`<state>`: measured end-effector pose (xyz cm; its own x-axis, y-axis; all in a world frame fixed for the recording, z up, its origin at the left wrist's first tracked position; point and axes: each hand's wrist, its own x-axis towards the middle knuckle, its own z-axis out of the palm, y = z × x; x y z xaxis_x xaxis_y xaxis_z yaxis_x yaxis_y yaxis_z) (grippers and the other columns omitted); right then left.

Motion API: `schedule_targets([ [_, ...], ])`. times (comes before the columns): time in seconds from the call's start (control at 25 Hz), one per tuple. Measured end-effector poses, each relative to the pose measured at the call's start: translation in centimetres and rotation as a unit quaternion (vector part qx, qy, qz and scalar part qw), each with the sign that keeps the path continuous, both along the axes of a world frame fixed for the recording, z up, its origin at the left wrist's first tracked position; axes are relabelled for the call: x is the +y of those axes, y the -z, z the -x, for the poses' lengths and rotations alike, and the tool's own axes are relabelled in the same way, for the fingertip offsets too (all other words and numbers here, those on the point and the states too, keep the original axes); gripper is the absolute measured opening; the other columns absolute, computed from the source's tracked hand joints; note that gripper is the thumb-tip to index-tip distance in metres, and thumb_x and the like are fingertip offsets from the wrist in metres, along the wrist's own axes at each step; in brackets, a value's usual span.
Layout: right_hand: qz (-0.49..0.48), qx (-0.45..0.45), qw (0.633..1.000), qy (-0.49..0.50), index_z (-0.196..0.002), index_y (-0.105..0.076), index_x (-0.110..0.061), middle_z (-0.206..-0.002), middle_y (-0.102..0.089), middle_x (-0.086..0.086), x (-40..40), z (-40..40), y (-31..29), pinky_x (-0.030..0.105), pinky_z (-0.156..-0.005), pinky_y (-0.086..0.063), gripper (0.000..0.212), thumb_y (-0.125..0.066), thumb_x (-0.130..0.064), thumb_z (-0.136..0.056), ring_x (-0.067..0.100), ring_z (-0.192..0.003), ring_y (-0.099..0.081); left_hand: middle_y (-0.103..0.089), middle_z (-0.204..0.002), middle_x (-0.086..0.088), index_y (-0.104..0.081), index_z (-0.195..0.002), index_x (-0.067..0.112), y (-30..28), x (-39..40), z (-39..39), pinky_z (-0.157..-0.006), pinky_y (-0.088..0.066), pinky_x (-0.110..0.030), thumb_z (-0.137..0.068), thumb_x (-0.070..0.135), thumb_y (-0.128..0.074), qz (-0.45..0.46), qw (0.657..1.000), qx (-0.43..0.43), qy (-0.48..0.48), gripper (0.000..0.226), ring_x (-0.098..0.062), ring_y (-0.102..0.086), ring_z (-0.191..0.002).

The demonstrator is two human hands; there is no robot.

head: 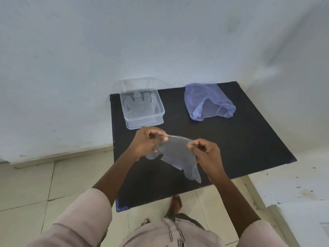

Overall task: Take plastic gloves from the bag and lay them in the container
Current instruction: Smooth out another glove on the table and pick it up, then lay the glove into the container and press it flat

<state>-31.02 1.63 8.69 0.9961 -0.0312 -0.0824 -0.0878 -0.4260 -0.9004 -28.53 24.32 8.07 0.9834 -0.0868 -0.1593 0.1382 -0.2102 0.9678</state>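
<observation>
Hands meet over the middle of the dark surface (240,139), each with its grip pinched shut on the same clear plastic glove (178,154). The left hand (146,141) clamps thumb and forefinger on one corner of the glove's cuff edge; the right hand (206,154) pinches the opposite corner, so the cuff is stretched flat between them. From that held edge the glove hangs down toward the person, its fingers pointing at the near edge of the surface, the thumb part sticking out below the left hand. It appears lifted off the surface rather than lying on it.

Beyond the left hand, at the far left corner of the surface, stands a clear rectangular container (161,111) with another glove (140,106) lying flat inside, fingers pointing away toward the wall (160,41). The container seems to rest on a second clear piece, perhaps its lid, though I cannot tell for certain. Well apart from it, toward the far right, a crumpled translucent blue bag (208,100) sits on the surface. Pale sleeves (85,220) cover the upper arms, and a bare foot (176,204) shows on the tiled floor (26,184) by the near edge.
</observation>
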Motion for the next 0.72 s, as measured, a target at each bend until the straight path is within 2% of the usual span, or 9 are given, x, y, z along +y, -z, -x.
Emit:
schedule_targets([
  [0.12,-0.014,-0.004,1.000,0.006,-0.085,-0.073,-0.015,-0.082,-0.072,0.002,0.5,0.0,-0.8,0.026,-0.060,-0.060,0.009,-0.066,-0.019,-0.089,0.016,-0.077,-0.068,-0.077,-0.093,-0.004,-0.078,-0.095,0.012,-0.6,0.4,0.2,-0.070,-0.063,-0.041,-0.082,0.018,-0.076,0.054,0.998,0.012,-0.012,0.014,-0.030,-0.071,-0.089],
  [0.28,-0.067,0.008,0.998,0.016,-0.085,-0.073,-0.014,-0.082,-0.072,0.001,1.2,-0.6,-1.5,0.025,-0.060,-0.059,0.009,-0.066,-0.016,-0.089,0.014,-0.079,-0.069,-0.075,-0.092,-0.015,-0.076,-0.097,0.004,-1.3,0.6,0.2,-0.073,-0.060,-0.026,-0.083,0.012,-0.074,0.102,0.994,0.008,-0.029,0.016,-0.023,-0.071,-0.084],
  [0.4,-0.087,0.006,0.996,0.025,-0.088,-0.072,-0.013,-0.087,-0.072,0.005,1.7,-1.9,-1.8,0.030,-0.067,-0.062,0.006,-0.067,-0.017,-0.088,0.019,-0.083,-0.071,-0.074,-0.088,-0.015,-0.075,-0.097,0.002,-1.8,0.6,-0.5,-0.074,-0.060,-0.023,-0.084,0.010,-0.073,0.108,0.993,0.008,-0.039,0.015,-0.014,-0.071,-0.077],
  [0.52,-0.129,0.013,0.991,0.042,-0.089,-0.071,-0.010,-0.086,-0.072,0.010,2.3,-3.3,-2.2,0.030,-0.068,-0.060,0.007,-0.066,-0.014,-0.089,0.023,-0.081,-0.072,-0.074,-0.088,-0.017,-0.075,-0.095,0.002,-2.0,0.6,-1.6,-0.073,-0.059,-0.022,-0.084,0.011,-0.073,0.099,0.994,-0.001,-0.049,0.015,-0.014,-0.071,-0.075],
  [0.72,-0.183,0.036,0.982,0.024,-0.089,-0.071,-0.010,-0.076,-0.071,0.006,2.6,-7.2,-2.0,0.032,-0.068,-0.060,0.009,-0.064,-0.016,-0.091,0.022,-0.074,-0.071,-0.074,-0.086,-0.016,-0.076,-0.093,0.005,-1.9,0.5,-4.5,-0.068,-0.058,-0.020,-0.085,0.013,-0.072,0.086,0.992,-0.003,-0.088,0.013,-0.014,-0.071,-0.072],
])
